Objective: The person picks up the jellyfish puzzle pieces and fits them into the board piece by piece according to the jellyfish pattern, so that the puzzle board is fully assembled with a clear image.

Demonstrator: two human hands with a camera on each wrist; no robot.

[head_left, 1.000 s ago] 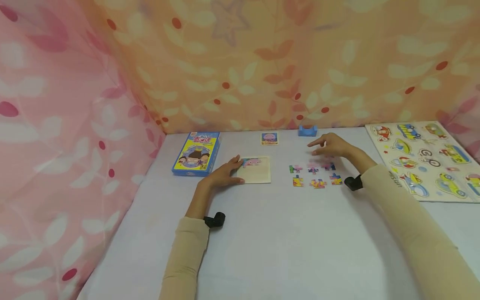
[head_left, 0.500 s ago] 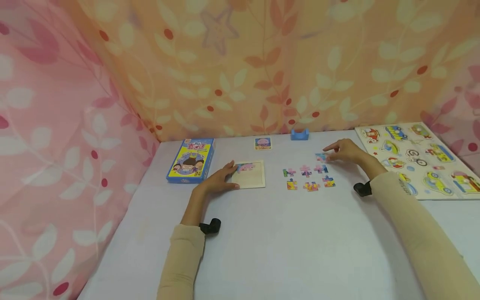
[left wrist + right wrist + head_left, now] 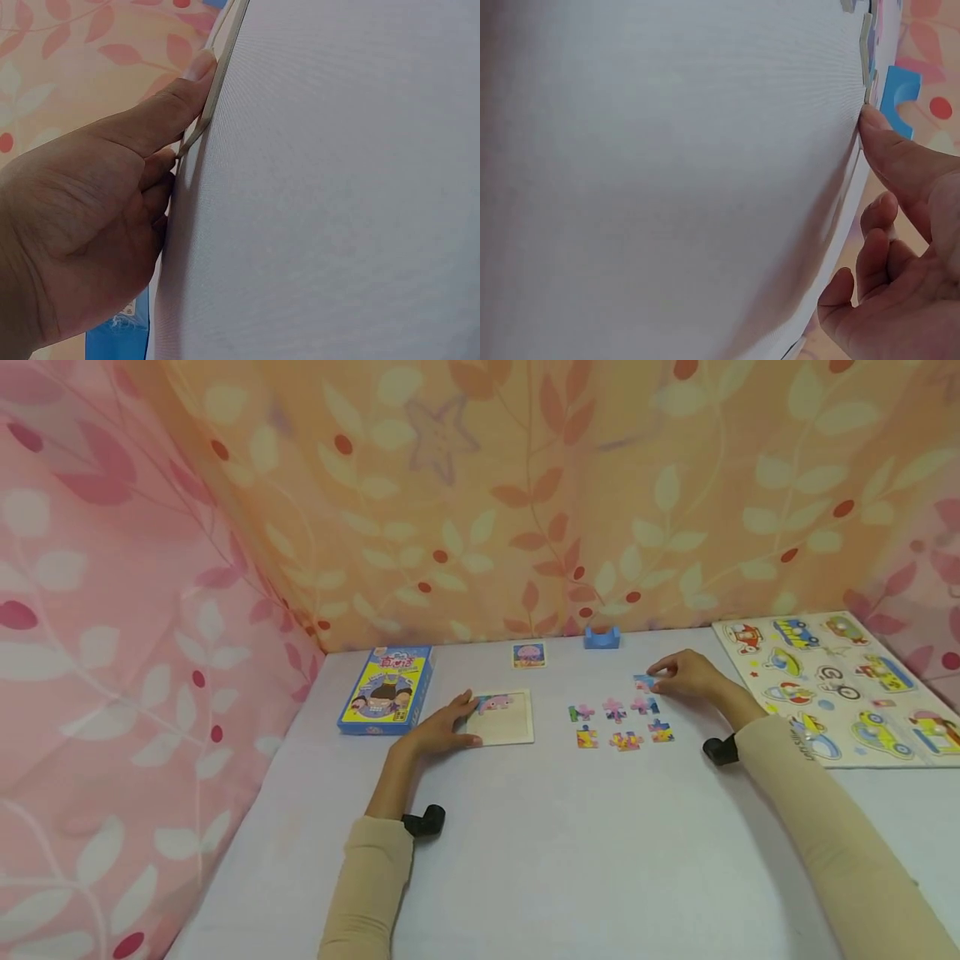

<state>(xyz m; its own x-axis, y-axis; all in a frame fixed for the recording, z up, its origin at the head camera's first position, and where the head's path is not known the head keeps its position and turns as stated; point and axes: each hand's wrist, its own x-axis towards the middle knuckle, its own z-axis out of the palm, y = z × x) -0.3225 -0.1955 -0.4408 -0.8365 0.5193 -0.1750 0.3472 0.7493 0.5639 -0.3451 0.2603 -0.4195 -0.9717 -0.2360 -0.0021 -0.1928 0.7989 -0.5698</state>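
My left hand (image 3: 437,727) holds the left side of a small square wooden puzzle tray (image 3: 517,725), thumb at the near corner and fingers at the far one. Pink and blue puzzle pieces (image 3: 497,702) fill part of the tray's top; the rest shows bare wood. In the left wrist view the thumb (image 3: 196,69) presses on the tray's edge. To the right, my right hand (image 3: 688,677) pinches a blue-and-pink puzzle piece (image 3: 642,682) between thumb and index finger, low over the table. Two rows of loose puzzle pieces (image 3: 615,711) lie just in front of it.
A blue and yellow card box (image 3: 386,692) lies left of the tray. At the back are a small jellyfish picture card (image 3: 529,655) and a blue plastic stand (image 3: 602,638). A large vehicle puzzle board (image 3: 840,685) lies at the right. Curtains hang behind.
My right hand has moved right and back from above the loose pieces, uncovering the blue-and-pink piece, and its index finger has come down to it. My left hand stays on the tray.
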